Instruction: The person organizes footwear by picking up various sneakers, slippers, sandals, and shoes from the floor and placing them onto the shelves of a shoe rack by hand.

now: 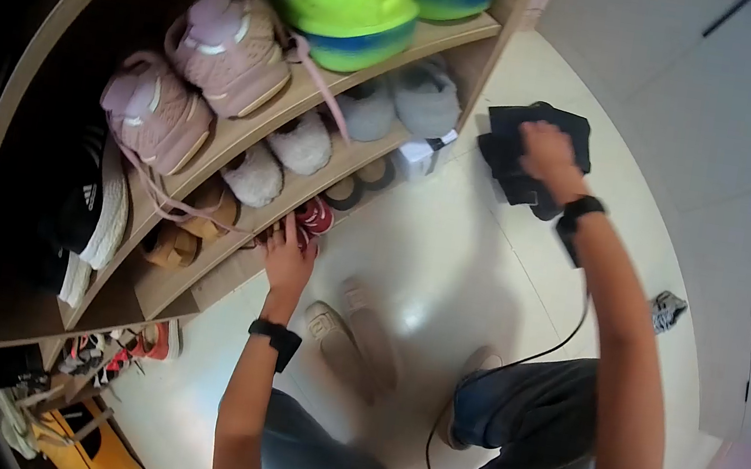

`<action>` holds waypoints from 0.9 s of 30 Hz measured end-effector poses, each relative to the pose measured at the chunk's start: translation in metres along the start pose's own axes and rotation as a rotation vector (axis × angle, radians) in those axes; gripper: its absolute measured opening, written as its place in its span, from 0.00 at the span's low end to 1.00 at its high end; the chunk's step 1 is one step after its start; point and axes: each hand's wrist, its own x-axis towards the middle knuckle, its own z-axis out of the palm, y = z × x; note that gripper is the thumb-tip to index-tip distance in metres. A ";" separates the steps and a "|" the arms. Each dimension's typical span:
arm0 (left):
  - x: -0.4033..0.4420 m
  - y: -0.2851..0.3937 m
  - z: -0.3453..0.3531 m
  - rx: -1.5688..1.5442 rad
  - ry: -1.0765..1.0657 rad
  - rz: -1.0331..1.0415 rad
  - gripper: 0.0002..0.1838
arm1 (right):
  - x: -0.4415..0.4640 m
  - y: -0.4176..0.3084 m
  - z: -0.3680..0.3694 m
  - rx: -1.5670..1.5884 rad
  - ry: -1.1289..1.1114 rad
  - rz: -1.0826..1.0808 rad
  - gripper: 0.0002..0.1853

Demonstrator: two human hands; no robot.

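My left hand [287,262] reaches to the edge of the shelf's lowest level. Its fingers curve over one of the red shoes [314,216] there, partly covering the pair. On the right, my right hand [550,155] is over a dark black item [564,125] with flat, angular edges on the tiled floor. Motion blurs that hand, and its fingertips cannot be made out against the black. I cannot tell whether the black item is a bag or footwear. Dark bands circle both wrists.
The wooden shoe shelf [481,31] holds lime-green sneakers [353,16], pink sneakers [237,57], fluffy slippers [254,176] and grey slippers [428,98]. A small white box [423,153] stands at its base. Beige loafers [335,349] and a patterned shoe [667,312] are on the floor. A cable hangs near my leg.
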 end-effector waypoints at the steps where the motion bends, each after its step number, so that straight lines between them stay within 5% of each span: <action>1: 0.007 -0.002 0.009 0.036 -0.043 -0.002 0.34 | -0.001 0.022 -0.001 -0.023 0.028 -0.025 0.31; 4: 0.030 -0.009 0.018 -0.006 -0.221 -0.112 0.35 | -0.010 0.061 0.012 -0.153 -0.245 0.170 0.58; 5: 0.035 -0.012 0.020 -0.088 -0.357 -0.201 0.36 | -0.015 0.073 0.029 -0.223 -0.314 0.178 0.63; 7: 0.034 -0.021 0.024 -0.079 -0.283 -0.158 0.32 | -0.027 0.081 0.057 -0.300 -0.381 0.212 0.65; 11: 0.027 -0.027 0.017 -0.030 -0.118 0.027 0.22 | -0.033 0.078 0.093 -0.181 -0.104 0.132 0.64; 17: -0.044 -0.025 -0.045 0.106 -0.468 0.051 0.24 | -0.034 0.067 0.098 -0.116 0.069 0.026 0.55; 21: -0.118 -0.069 -0.063 -0.019 -0.536 0.262 0.21 | -0.029 0.064 0.121 0.046 0.340 -0.033 0.49; 27: -0.239 -0.113 -0.089 0.017 -0.844 0.033 0.20 | -0.006 0.059 0.109 -0.008 0.326 0.052 0.39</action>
